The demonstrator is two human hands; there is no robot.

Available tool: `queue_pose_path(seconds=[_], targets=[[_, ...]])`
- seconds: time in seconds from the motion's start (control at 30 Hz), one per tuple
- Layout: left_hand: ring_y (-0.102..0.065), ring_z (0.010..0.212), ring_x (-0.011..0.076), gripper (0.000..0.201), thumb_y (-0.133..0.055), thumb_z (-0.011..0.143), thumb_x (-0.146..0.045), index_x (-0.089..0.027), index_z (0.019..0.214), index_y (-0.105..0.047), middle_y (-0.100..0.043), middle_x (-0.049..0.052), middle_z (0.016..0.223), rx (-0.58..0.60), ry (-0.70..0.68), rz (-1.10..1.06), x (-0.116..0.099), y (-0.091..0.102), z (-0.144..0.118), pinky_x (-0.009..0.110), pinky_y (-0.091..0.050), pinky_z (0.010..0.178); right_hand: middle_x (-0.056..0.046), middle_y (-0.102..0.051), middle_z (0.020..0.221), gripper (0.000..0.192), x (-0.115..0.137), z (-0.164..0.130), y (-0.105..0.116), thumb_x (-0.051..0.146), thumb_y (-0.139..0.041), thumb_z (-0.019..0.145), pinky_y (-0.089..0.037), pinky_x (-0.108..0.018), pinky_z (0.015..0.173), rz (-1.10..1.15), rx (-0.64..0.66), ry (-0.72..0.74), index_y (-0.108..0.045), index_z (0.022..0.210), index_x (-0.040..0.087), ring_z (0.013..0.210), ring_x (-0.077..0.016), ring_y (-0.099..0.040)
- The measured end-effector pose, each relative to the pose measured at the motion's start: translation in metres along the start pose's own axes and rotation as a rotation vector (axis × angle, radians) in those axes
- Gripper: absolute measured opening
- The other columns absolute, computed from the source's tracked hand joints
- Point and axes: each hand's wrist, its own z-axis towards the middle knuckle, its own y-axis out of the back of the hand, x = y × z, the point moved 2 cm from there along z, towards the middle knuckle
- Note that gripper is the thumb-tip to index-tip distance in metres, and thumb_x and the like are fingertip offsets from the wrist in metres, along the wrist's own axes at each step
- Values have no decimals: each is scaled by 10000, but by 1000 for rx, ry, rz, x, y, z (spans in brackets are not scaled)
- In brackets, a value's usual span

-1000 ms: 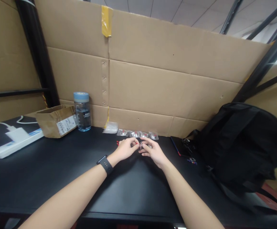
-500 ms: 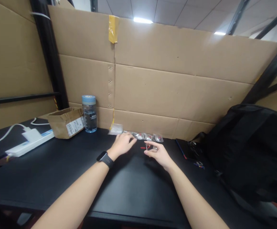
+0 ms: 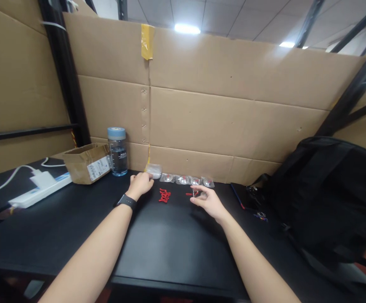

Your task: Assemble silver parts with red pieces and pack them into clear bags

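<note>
My left hand [image 3: 141, 185] reaches over the table with curled fingers. Its fingertips touch the near edge of a small stack of clear plastic bags [image 3: 154, 170]; whether they grip one is hidden. A dark watch is on that wrist. My right hand [image 3: 208, 203] pinches a small shiny metal piece [image 3: 194, 193] upright between thumb and forefinger. A short red cord [image 3: 189, 194] shows beside it. Between my hands lies a little heap of red cords [image 3: 164, 195]. Behind them sits a row of several clear packets [image 3: 183, 180] with round silvery items and red bits inside.
A water bottle [image 3: 118, 151] stands beside an open cardboard box [image 3: 86, 164] at left. Farther left is a white power strip [image 3: 41, 190]. A black backpack [image 3: 331, 202] and a small bunch of keys [image 3: 261, 216] lie at right. Cardboard panels [image 3: 202, 122] wall the back.
My left hand has moved left from the packets to the plastic bags, uncovering the heap of red cords and the leftmost packet. The right hand has kept its pinch in nearly the same place.
</note>
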Motion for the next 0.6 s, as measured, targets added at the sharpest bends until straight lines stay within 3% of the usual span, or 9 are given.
queue_pose_path(seconds=[0.1,0.2,0.37,0.47,0.6], targets=[[-628,1200,310,340,-506,871,-280,-229,1110,-742,-744,105,1184,-64,4,-19,3,7,1,432,-414,998,31,-647,641,583,0,0,1,363,-822,728,-433,-256,600,7,-8,3,-659,1259,186,554,-126,-580],[-625,1204,281,296,-516,887,-271,-230,1073,-744,-731,75,1221,-162,-22,-71,3,19,1,405,-399,1036,2,-681,755,575,-2,0,-3,370,-824,727,-470,-261,624,41,-31,26,-660,1248,187,609,-130,-623],[-692,1030,218,186,-596,877,-278,-229,1011,-714,-768,32,1051,-332,-133,-371,-13,37,-4,319,-473,948,-30,-684,952,531,-14,4,-28,411,-815,735,-537,-271,681,166,-37,101,-655,1200,209,732,-152,-704],[-709,869,195,290,-640,876,-310,-219,1151,-649,-766,12,918,-290,-291,-506,-36,40,-12,295,-497,848,-38,-669,980,519,-19,12,-37,430,-820,730,-551,-264,650,212,-92,130,-658,1166,200,715,-159,-723],[-682,790,189,190,-584,942,-359,-203,915,-690,-750,31,878,-119,-531,-466,-77,30,-31,285,-473,764,-60,-676,1017,548,-18,19,-21,459,-816,732,-573,-269,644,257,-207,152,-641,1179,195,736,-184,-745]])
